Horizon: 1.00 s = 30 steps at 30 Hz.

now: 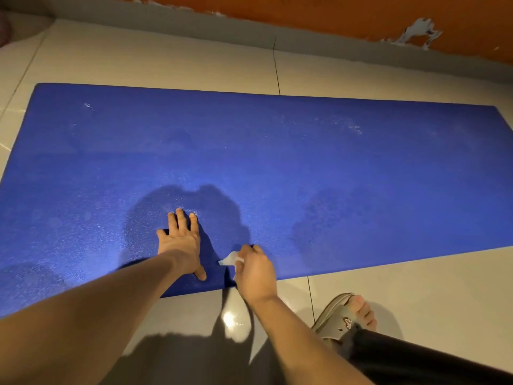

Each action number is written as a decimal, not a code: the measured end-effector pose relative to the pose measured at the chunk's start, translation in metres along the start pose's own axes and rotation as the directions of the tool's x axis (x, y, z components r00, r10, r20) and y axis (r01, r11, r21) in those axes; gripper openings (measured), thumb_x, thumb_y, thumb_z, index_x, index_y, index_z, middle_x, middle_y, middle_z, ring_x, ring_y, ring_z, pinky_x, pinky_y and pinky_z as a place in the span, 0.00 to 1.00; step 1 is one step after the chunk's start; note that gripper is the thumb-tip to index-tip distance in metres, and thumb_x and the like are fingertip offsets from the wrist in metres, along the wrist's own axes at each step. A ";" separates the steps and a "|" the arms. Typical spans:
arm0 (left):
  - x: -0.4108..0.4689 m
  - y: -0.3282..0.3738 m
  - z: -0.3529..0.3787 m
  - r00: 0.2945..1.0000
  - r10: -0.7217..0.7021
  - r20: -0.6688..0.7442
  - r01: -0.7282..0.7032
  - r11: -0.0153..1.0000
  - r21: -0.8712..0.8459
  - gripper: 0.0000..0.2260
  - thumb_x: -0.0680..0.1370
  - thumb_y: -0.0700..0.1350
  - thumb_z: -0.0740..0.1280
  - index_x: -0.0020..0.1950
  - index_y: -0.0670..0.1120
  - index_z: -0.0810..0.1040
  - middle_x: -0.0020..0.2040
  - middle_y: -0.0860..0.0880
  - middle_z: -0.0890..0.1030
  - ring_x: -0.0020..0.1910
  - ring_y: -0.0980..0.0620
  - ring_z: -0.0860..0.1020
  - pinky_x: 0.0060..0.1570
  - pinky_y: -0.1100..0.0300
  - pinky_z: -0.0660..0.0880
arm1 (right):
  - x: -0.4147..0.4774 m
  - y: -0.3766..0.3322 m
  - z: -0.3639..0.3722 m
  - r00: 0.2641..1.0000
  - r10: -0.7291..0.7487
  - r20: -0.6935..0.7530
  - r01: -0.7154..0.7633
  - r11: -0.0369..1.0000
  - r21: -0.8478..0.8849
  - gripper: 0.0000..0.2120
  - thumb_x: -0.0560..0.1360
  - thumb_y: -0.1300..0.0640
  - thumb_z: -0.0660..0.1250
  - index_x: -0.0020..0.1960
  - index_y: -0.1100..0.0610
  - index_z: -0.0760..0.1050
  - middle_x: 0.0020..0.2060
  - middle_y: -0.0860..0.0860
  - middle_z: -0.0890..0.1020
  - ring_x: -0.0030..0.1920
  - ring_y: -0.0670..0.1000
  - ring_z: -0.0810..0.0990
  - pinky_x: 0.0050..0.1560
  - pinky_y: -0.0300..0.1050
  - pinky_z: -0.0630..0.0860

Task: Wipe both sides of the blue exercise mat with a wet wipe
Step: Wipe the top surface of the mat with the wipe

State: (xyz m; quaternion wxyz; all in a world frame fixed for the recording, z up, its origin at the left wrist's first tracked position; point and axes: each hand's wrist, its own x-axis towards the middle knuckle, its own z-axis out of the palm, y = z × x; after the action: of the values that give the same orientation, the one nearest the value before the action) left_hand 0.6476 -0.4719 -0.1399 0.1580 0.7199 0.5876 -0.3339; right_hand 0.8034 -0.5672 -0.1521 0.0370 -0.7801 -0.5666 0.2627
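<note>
The left hand (181, 240) presses flat, fingers apart, on the blue mat (333, 176). The right hand (256, 269) has its grip clamped on the wet wipe (229, 258). The top looks partly wiped; the underside probably remains.

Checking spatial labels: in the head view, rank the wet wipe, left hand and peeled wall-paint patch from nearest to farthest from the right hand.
1. wet wipe, pinched in the right hand itself.
2. left hand, flat on the blue mat, just to the left.
3. peeled paint patch, on the wall beyond the mat, far right.
</note>
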 end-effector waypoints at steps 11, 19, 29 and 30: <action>-0.001 -0.001 -0.003 1.000 0.015 -0.009 -0.015 1.000 -0.013 0.73 0.57 0.69 0.80 0.81 0.41 0.34 0.81 0.36 0.38 0.80 0.33 0.41 0.74 0.38 0.61 | 0.022 0.117 -0.057 0.909 0.380 -0.173 -0.370 0.925 0.090 0.10 0.79 0.55 0.61 0.56 0.56 0.79 0.49 0.57 0.81 0.40 0.57 0.75 0.39 0.47 0.70; -0.009 -0.008 -0.001 0.998 0.035 -0.043 -0.038 0.997 -0.070 0.73 0.58 0.71 0.79 0.81 0.44 0.33 0.82 0.39 0.37 0.81 0.36 0.40 0.75 0.39 0.59 | -0.019 0.005 -0.003 0.994 0.102 -0.034 -0.099 0.992 0.078 0.09 0.79 0.59 0.63 0.57 0.58 0.77 0.55 0.56 0.79 0.54 0.59 0.79 0.50 0.51 0.74; -0.046 -0.023 0.023 0.988 0.050 -0.148 -0.072 0.986 -0.150 0.51 0.67 0.68 0.74 0.82 0.52 0.53 0.78 0.44 0.56 0.76 0.41 0.58 0.69 0.45 0.67 | -0.007 0.075 -0.027 0.932 0.337 -0.134 -0.309 0.931 0.193 0.10 0.76 0.58 0.64 0.56 0.51 0.77 0.56 0.50 0.79 0.54 0.57 0.80 0.48 0.46 0.74; -0.051 -0.025 0.026 0.987 0.049 -0.152 -0.070 0.988 -0.137 0.51 0.66 0.68 0.74 0.81 0.53 0.53 0.76 0.45 0.58 0.75 0.42 0.60 0.67 0.46 0.69 | -0.003 0.089 -0.033 0.904 0.402 -0.148 -0.364 0.903 0.230 0.09 0.76 0.57 0.64 0.55 0.51 0.77 0.56 0.49 0.81 0.53 0.57 0.81 0.49 0.47 0.76</action>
State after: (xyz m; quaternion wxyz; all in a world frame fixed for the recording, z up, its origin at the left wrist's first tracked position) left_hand 0.6114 -0.5194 -0.1208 0.1746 0.7469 0.5981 -0.2323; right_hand 0.8947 -0.5936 -0.1545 0.1156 -0.8906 -0.3664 0.2432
